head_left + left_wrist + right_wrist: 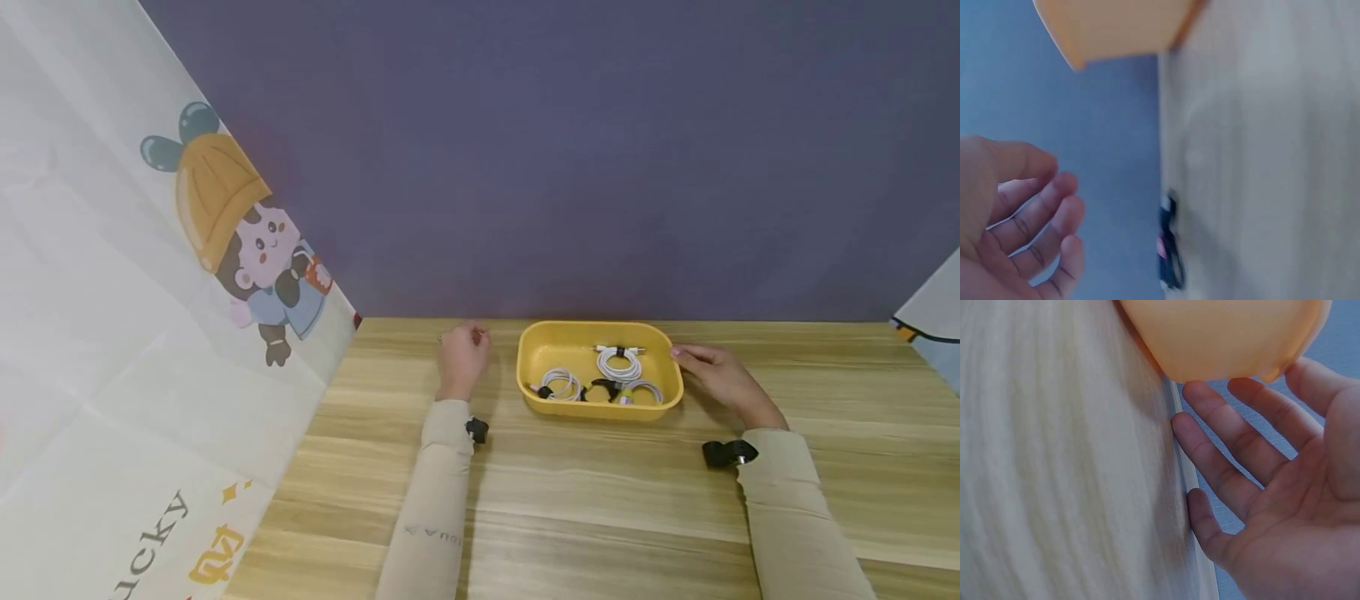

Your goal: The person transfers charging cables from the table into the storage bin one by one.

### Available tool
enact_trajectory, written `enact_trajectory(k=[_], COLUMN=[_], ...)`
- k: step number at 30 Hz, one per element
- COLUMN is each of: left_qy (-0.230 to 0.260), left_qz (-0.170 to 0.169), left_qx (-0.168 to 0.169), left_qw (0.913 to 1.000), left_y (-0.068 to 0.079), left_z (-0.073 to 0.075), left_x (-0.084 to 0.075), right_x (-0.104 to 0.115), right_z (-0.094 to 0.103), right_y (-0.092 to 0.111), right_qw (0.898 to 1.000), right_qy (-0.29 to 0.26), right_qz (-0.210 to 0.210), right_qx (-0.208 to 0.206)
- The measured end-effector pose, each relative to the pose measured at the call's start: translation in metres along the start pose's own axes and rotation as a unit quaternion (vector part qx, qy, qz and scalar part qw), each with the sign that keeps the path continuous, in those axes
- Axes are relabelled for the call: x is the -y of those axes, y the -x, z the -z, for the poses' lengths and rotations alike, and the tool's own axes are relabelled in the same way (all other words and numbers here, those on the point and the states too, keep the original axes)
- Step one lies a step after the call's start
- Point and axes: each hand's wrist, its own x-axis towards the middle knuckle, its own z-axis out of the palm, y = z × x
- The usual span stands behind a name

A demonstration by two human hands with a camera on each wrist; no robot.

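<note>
A yellow plastic basket (600, 411) stands on the wooden table with several coiled cables inside. Among them are a white cable (619, 367) with a black tie, another white one (566, 387) at the left, and a dark piece (597, 386) near the front wall. My right hand (716, 375) pinches the basket's right rim, thumb over the edge and fingertips against the outer wall. To the left of the basket, my left hand (462, 358) hovers with loosely curled fingers and holds nothing. In the left wrist view, a bundled black cable (1170, 247) lies on the table near it.
The wooden table (600, 500) meets a dark blue-grey panel (600, 167) at its back edge. A white sheet with a cartoon figure (255, 242) covers the left side. At the far right, a thin black cord (933, 337) crosses a pale surface.
</note>
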Motion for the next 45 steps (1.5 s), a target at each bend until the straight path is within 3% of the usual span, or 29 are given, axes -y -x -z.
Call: enact_trajectory(k=[5,9,16,25,45], left_qy=[0.015,0.011,-0.006,-0.033,-0.026], left_qz=[0.060,0.082,0.078,0.094,0.125], left_qx=[0.016,0.014,0.014,0.059,0.091], left_qw=[0.9980,0.9965,0.9968,0.9933,0.9876], left_y=[0.004,0.006,0.007,0.008,0.007], left_z=[0.001,0.001,0.000,-0.001,0.004], left_x=[0.024,0.035,0.039,0.043,0.050], right_x=[0.001,0.001,0.000,0.000,-0.001], right_z=[0.000,-0.001,-0.001,-0.001,0.000], right_y=[0.000,-0.001,-0.001,-0.001,-0.002], right_qw=[1.000,1.000,1.000,1.000,1.000], right_qy=[-0.006,-0.007,-0.007,-0.003,0.003], right_qz=[0.000,-0.002,-0.004,-0.006,-0.006], right_qx=[0.000,0.000,0.005,0.006,0.003])
